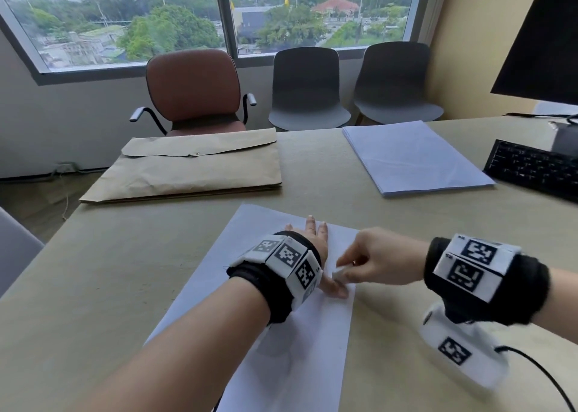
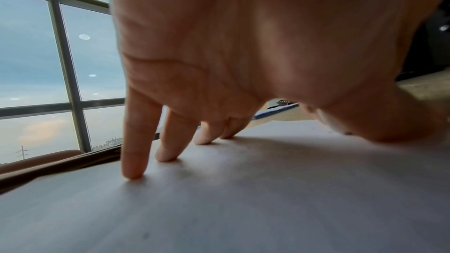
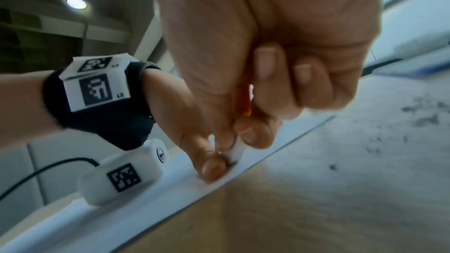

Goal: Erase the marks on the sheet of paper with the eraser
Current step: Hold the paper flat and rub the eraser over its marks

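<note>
A white sheet of paper (image 1: 281, 311) lies on the table in front of me. My left hand (image 1: 316, 246) rests flat on it with straight, spread fingers (image 2: 134, 141) pressing the sheet (image 2: 243, 199) down; its thumb (image 1: 336, 288) points toward the right edge. My right hand (image 1: 372, 261) pinches a small white eraser (image 1: 339, 274) whose tip touches the paper next to that thumb. In the right wrist view the eraser (image 3: 237, 150) sits between thumb and fingers, pressed on the sheet (image 3: 146, 209) beside the left thumb (image 3: 212, 166). No marks are visible on the paper.
A brown envelope (image 1: 194, 167) lies at the back left and a stack of white paper (image 1: 413, 156) at the back right. A black keyboard (image 1: 534, 167) and monitor (image 1: 544, 36) stand at the far right. Grey eraser crumbs (image 3: 423, 114) dot the table right of the sheet. Chairs stand behind.
</note>
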The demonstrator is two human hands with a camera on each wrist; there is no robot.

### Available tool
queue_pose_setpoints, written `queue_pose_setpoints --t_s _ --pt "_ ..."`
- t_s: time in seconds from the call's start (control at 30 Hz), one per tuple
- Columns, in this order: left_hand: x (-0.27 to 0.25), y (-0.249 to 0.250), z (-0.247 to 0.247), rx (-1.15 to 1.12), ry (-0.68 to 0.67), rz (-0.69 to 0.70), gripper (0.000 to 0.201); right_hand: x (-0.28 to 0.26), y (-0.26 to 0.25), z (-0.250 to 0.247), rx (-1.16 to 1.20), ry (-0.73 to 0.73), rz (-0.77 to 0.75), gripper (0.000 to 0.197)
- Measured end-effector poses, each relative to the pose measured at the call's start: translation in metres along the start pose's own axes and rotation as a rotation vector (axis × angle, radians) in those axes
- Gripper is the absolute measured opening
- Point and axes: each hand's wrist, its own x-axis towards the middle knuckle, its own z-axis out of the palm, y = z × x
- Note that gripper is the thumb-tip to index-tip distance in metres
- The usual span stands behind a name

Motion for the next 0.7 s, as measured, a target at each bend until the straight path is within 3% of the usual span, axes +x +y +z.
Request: queue_pose_setpoints --t_s 0.2,0.27,0.4,0.57,0.63,0.7 --pt "0.000 0.000 0.003 -0.011 0.025 0.003 0.122 0.034 0.009 -0.014 -0.083 0.217 0.090 0.023" --pt "0.000 0.001 0.002 -0.018 0.023 -0.001 0.123 0.026 0.007 -0.007 -0.056 0.183 0.060 0.021" --pt "0.003 -0.001 0.003 -0.023 0.017 0.002 0.125 0.007 0.001 -0.003 0.019 -0.021 0.026 0.017" --pt "0.002 -0.001 0.003 -0.028 0.023 0.008 0.123 0.032 0.009 -0.014 -0.064 0.175 0.101 0.026" --pt "0.002 -0.001 0.004 -0.032 0.033 0.001 0.124 0.025 0.009 -0.009 -0.062 0.152 0.074 0.021" --pt "0.002 -0.001 0.004 -0.033 0.033 -0.003 0.126 0.008 0.006 -0.002 0.005 0.024 0.029 0.020"
